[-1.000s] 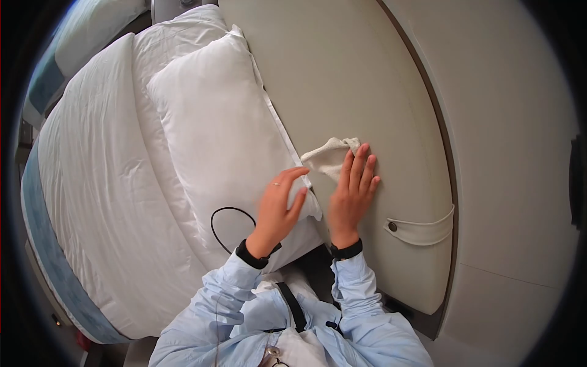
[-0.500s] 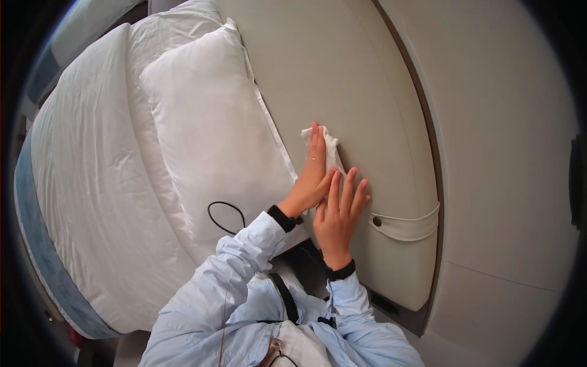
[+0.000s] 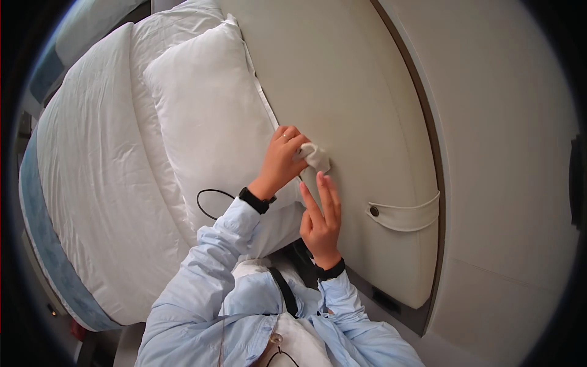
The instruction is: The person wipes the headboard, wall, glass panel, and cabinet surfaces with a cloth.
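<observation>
A small crumpled white cloth (image 3: 317, 157) is pinched in the curled fingers of my left hand (image 3: 282, 155), over the edge between the pillow and the beige padded headboard (image 3: 379, 122). Just below the cloth is my right hand (image 3: 322, 221), its fingers extended and partly spread, holding nothing. The white pillow (image 3: 202, 116) lies on the bed to the left of both hands.
The bed has a white duvet (image 3: 92, 165) with a blue band (image 3: 46, 244) along its edge. A black cord loop (image 3: 211, 199) rests near my left wrist. A buttoned strap (image 3: 406, 215) crosses the headboard. A pale wall (image 3: 507, 183) stands at the right.
My left hand has gone from lying flat on the cloth to gripping it, bunching it and drawing it left. My right hand has moved left and down, off the headboard's middle.
</observation>
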Demonstrator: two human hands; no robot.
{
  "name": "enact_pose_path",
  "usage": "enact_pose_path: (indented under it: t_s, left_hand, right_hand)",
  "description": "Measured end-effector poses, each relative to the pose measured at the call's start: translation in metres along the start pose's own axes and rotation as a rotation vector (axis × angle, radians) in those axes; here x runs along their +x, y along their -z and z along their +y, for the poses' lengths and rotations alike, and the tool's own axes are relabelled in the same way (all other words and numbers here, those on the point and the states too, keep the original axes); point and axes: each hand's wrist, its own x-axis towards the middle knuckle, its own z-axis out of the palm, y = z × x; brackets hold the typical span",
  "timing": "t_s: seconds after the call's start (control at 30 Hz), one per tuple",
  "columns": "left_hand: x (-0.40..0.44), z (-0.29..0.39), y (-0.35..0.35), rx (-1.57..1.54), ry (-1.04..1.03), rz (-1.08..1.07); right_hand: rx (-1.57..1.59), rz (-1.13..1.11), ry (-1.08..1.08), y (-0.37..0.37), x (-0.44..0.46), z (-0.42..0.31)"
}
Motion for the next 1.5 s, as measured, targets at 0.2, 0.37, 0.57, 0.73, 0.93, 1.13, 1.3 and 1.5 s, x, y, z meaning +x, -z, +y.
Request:
enact_pose_path:
  t_s: [0.2,0.37,0.57,0.73,0.93,1.13,1.3,1.5]
  left_hand:
    - [-0.011,0.076,0.031,-0.133,0.341,-0.261]
    - [0.007,0.138,0.047,-0.585,0.063,-0.251]
    - [0.025,0.103,0.020,-0.471,-0.010,-0.311]
    - [0.022,0.067,0.043,-0.325,-0.027,-0.068]
    - [-0.019,0.015,0.060,-0.265,0.258,0.010]
    - [-0.073,0.009,0.050,-0.342,0.310,-0.120]
    - [-0.091,0.024,0.050,-0.426,0.314,-0.187]
    - [-0.086,0.032,0.047,-0.455,0.314,-0.153]
  right_hand:
    - [0.460,0.038,-0.161,0.004,-0.030,-0.006]
    - [-0.027,0.350,0.058,0.030,-0.009,-0.009]
    - [-0.216,0.387,-0.119,-0.016,0.017,0.038]
    - [-0.556,0.223,-0.253,-0.027,0.036,0.034]
    - [-0.873,-0.105,-0.120,-0.073,0.041,0.043]
    - [-0.705,-0.328,-0.066,-0.158,-0.068,0.080]
    - [-0.654,-0.439,0.007,-0.119,-0.099,0.081]
    - [-0.608,-0.196,-0.112,-0.006,0.007,0.029]
